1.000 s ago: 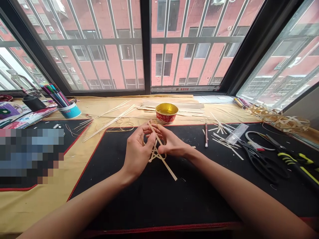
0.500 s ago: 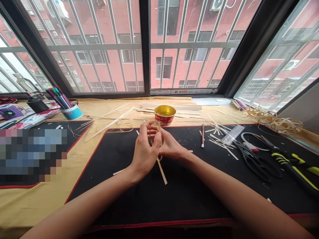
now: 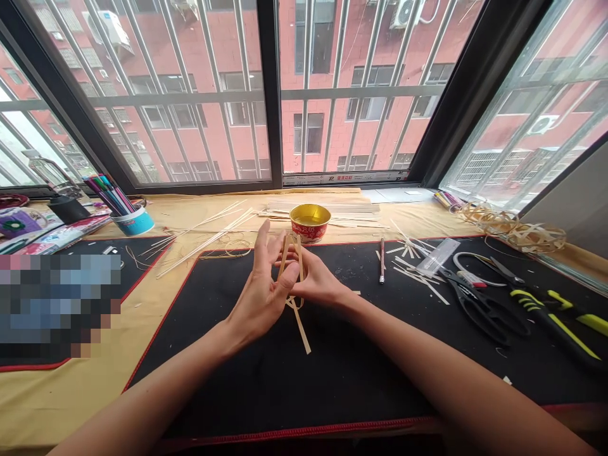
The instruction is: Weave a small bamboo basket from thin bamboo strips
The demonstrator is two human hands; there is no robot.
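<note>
Pale, flat bamboo strips, bent into a narrow peaked loop with one tail pointing down, are held above the black mat. My right hand grips them from the right, its fingers partly hidden behind the strips. On the other side, my left hand has its fingers stretched up and apart, the thumb close to the strips. Whether that thumb touches them I cannot tell. Just beyond the hands stands a red bowl with a golden inside.
Right of my hands lie a pencil, short strip pieces, a clear ruler, black scissors and yellow-black pliers. Long strips and a blue cup of pens are at left. Coiled strips sit at back right.
My left hand has opened, its fingers unfolding upward and away from the strips. More of the bent strips now shows between the hands. The view has shifted slightly.
</note>
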